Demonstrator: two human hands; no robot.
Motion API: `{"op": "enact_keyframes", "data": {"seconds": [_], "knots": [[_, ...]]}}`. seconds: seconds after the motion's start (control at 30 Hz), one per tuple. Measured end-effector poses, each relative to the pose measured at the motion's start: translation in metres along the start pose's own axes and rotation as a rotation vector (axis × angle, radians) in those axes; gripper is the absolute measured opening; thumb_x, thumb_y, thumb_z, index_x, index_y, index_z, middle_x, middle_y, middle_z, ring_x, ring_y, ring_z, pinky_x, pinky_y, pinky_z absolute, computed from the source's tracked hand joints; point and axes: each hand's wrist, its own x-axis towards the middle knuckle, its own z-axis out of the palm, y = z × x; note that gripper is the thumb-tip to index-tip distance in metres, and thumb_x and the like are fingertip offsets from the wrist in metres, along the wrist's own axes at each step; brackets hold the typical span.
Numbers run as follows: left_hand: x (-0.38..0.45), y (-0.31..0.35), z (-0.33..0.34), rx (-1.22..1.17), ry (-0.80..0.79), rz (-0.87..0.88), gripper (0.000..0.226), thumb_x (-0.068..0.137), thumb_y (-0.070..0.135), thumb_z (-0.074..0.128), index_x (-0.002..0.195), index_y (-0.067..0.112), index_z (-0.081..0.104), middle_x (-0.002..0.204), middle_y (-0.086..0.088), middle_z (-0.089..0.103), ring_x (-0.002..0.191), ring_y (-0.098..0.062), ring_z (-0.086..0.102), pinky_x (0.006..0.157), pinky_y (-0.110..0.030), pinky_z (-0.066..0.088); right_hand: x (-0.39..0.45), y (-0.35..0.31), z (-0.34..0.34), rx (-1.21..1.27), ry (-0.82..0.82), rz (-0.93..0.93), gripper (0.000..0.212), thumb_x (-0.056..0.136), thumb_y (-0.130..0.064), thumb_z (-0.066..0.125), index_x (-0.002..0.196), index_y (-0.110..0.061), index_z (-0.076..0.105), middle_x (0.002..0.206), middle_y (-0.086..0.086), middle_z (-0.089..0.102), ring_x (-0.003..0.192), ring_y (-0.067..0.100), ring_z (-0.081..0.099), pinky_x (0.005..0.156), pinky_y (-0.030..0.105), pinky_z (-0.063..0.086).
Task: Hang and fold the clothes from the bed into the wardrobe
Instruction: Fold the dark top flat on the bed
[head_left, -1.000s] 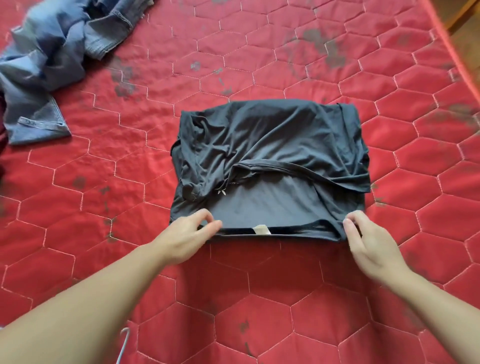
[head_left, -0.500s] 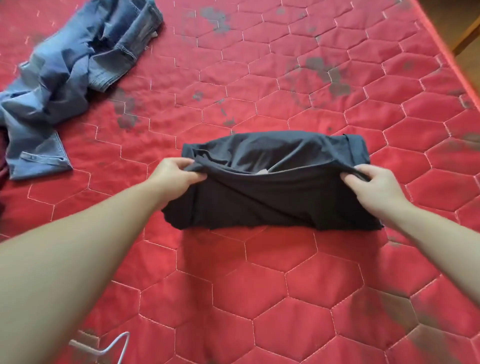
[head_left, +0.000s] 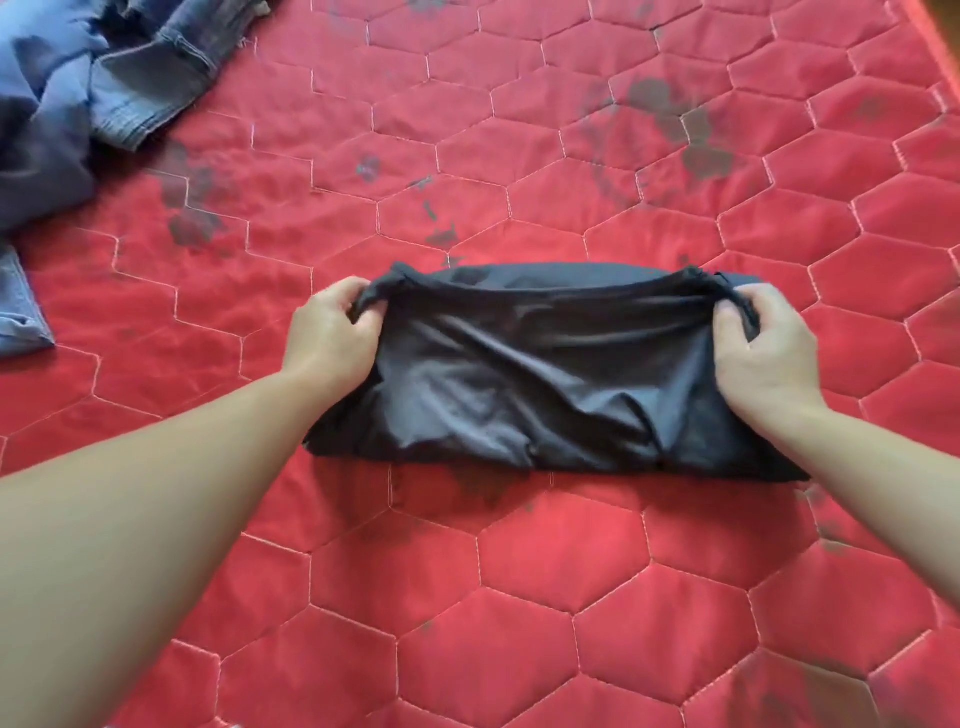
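A dark grey garment (head_left: 545, 374) lies folded into a low wide band on the red quilted bed cover (head_left: 519, 597). My left hand (head_left: 332, 338) pinches the folded-over edge at its far left corner. At the far right corner my right hand (head_left: 763, 353) grips the same edge, fingers curled into the cloth. The near fold runs straight across in front of my wrists.
Blue denim clothes (head_left: 104, 88) lie crumpled at the far left of the bed. Dark stains mark the cover beyond the garment. The bed's right edge (head_left: 948, 47) shows at the top right corner.
Both hands took the near edge of the garment and carried it away from me over the rest, halving its depth. The white hanger at the bottom left has left the view.
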Motion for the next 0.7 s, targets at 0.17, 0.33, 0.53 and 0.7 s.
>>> {"op": "enact_keyframes", "data": {"seconds": [0.17, 0.33, 0.53, 0.7], "knots": [[0.002, -0.017, 0.016, 0.139, -0.035, -0.037, 0.021, 0.096, 0.033, 0.053, 0.109, 0.021, 0.064, 0.104, -0.009, 0.07, 0.102, -0.032, 0.06, 0.084, -0.036, 0.043, 0.006, 0.014, 0.009, -0.072, -0.07, 0.071, 0.017, 0.097, -0.022, 0.048, 0.098, -0.01, 0.06, 0.086, 0.0, 0.059, 0.083, 0.018, 0.051, 0.072, 0.023, 0.03], [0.011, -0.013, 0.014, 0.054, 0.101, -0.032, 0.017, 0.097, 0.034, 0.052, 0.106, 0.022, 0.06, 0.096, -0.007, 0.066, 0.097, -0.031, 0.059, 0.079, -0.036, 0.039, 0.015, 0.012, 0.01, -0.038, -0.024, 0.012, 0.02, 0.1, -0.023, 0.045, 0.106, -0.009, 0.056, 0.094, 0.006, 0.062, 0.09, 0.025, 0.056, 0.076, 0.028, 0.034], [-0.025, 0.018, 0.039, 0.406, 0.063, 0.466, 0.048, 0.087, 0.047, 0.051, 0.134, 0.034, 0.052, 0.144, -0.004, 0.046, 0.134, -0.027, 0.04, 0.108, -0.049, 0.022, -0.004, -0.018, 0.03, -0.393, -0.046, -0.49, 0.046, 0.085, -0.035, 0.053, 0.127, -0.017, 0.056, 0.136, 0.013, 0.05, 0.125, 0.032, 0.045, 0.103, 0.049, 0.03], [-0.03, 0.007, 0.076, 0.601, -0.26, 0.287, 0.076, 0.079, 0.074, 0.001, 0.15, 0.049, -0.002, 0.164, 0.01, -0.004, 0.15, -0.02, -0.008, 0.115, -0.061, -0.001, -0.016, -0.013, 0.07, -0.612, -0.326, -0.522, 0.063, 0.09, -0.057, 0.034, 0.147, -0.031, 0.036, 0.158, 0.008, 0.028, 0.145, 0.028, 0.025, 0.113, 0.057, 0.016]]}}
